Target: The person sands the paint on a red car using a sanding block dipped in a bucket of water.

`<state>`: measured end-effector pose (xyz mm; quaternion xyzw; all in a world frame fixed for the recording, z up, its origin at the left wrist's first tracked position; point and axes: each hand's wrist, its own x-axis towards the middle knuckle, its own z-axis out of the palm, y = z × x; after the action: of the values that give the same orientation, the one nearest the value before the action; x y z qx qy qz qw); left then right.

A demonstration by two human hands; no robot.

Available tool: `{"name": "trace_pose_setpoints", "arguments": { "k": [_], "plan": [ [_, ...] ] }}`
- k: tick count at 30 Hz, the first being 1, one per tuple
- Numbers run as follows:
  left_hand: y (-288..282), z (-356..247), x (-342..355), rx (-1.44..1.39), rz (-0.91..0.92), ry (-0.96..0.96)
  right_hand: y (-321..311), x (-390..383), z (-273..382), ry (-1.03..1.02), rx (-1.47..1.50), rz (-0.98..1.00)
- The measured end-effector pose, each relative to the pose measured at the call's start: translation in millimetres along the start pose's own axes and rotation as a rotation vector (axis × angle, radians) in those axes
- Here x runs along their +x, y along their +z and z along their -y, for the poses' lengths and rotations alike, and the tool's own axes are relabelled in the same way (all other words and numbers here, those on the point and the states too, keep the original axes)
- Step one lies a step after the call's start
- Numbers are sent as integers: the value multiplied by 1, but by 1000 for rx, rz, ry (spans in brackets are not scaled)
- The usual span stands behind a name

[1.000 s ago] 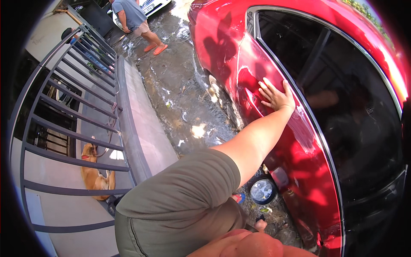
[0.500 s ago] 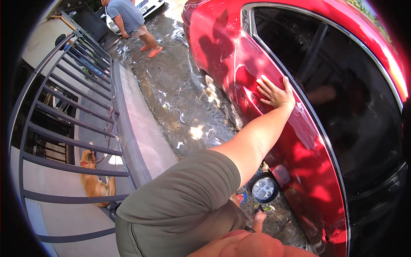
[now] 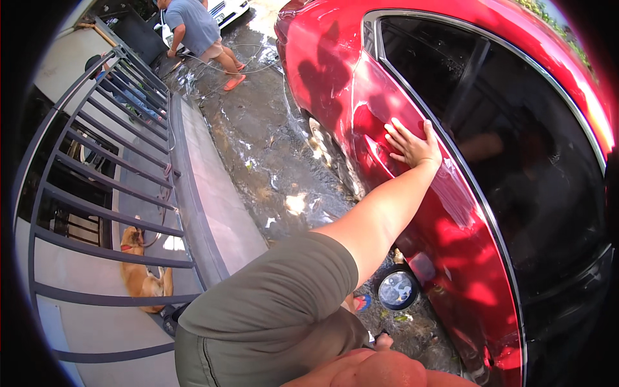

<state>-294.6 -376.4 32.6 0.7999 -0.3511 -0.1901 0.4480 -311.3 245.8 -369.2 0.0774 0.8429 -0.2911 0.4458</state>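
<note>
My left hand (image 3: 414, 145) lies spread on the red car's body panel (image 3: 419, 103), just beside the dark side window (image 3: 503, 129). Its fingers are stretched out, and nothing shows between it and the paint. Whitish streaks (image 3: 454, 193) mark the panel below the palm. Down near the lower edge, my right hand (image 3: 383, 340) is small and partly hidden behind my leg and arm. Its fingers look curled round a small dark thing, too hidden to name. Close to it, a round dark bucket (image 3: 398, 289) with foamy liquid stands on the wet ground against the car.
A dark metal railing (image 3: 109, 213) on a low concrete wall (image 3: 200, 174) runs along the left. Behind it lie a tan dog (image 3: 145, 274) and, further off, another person (image 3: 126, 90). A person in blue-grey (image 3: 193, 29) stands near a white car (image 3: 225, 11) and a hose.
My left hand stays almost in place on the panel. My right hand has moved down and slightly left, more hidden now. The person in blue-grey has shifted their arm and legs.
</note>
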Motion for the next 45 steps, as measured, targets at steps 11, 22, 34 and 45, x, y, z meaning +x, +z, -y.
{"name": "trace_pose_setpoints", "arguments": {
  "k": [11, 22, 34, 45],
  "plan": [
    [-14, -1, 8, -5, 5, 9, 47, -9, 43, -69, 74, 73],
    [-23, -1, 23, -71, -154, 20, 30, -53, 58, -356, -262, -116],
    [-13, -11, -9, -179, 17, 173, 5, -110, -26, 116, -157, -140],
    [-10, -13, -11, -219, -10, 133, 85, -76, -21, -211, 189, -445]
  ]
}}
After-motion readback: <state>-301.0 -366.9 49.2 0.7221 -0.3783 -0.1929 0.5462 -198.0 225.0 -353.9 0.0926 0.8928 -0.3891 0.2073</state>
